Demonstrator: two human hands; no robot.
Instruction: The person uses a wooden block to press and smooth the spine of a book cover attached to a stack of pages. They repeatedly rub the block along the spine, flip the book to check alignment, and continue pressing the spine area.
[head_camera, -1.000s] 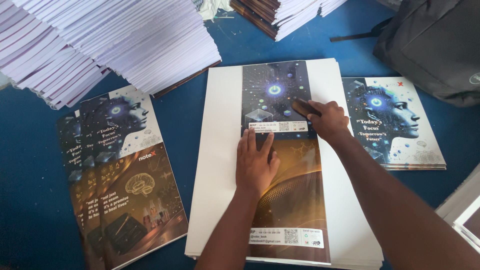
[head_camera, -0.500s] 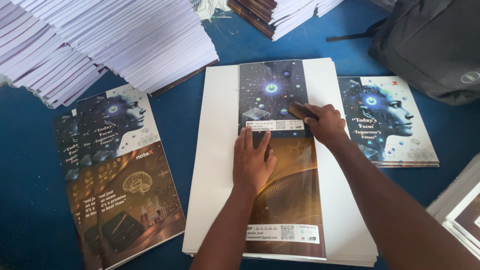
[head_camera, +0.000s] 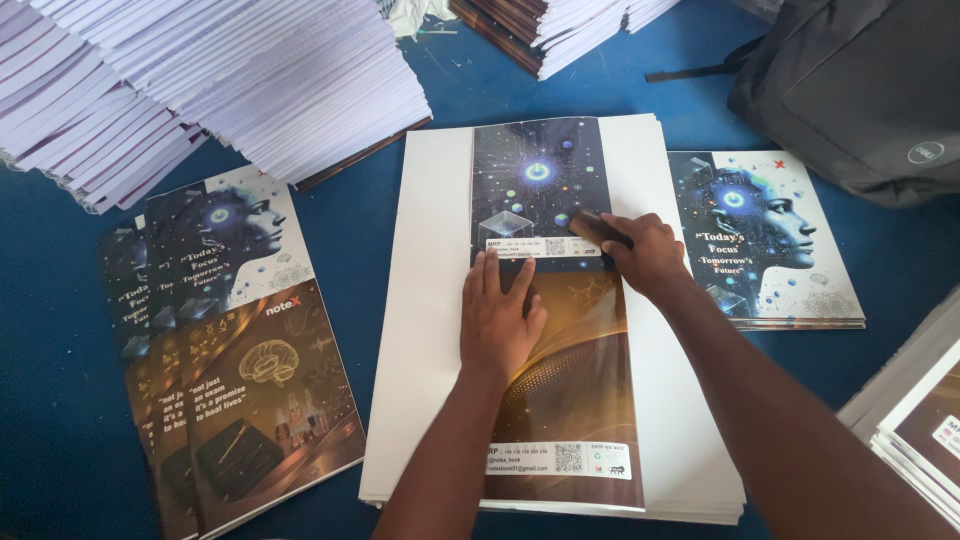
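Left hand (head_camera: 497, 320) flat, fingers spread, on printed cover (head_camera: 555, 300); right hand (head_camera: 640, 252) fingers holding brown block (head_camera: 592, 228) on it.

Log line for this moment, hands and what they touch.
left hand: flat on printed cover | right hand: pressing small dark block on cover | cover on white sheet stack

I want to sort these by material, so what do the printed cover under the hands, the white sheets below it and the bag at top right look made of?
Printed cover: glossy coated paper or thin card; light glares off its brown lower half.
White sheets: matte paper, stacked; layered edges show.
Bag: dark woven fabric, probably synthetic, with soft folds.
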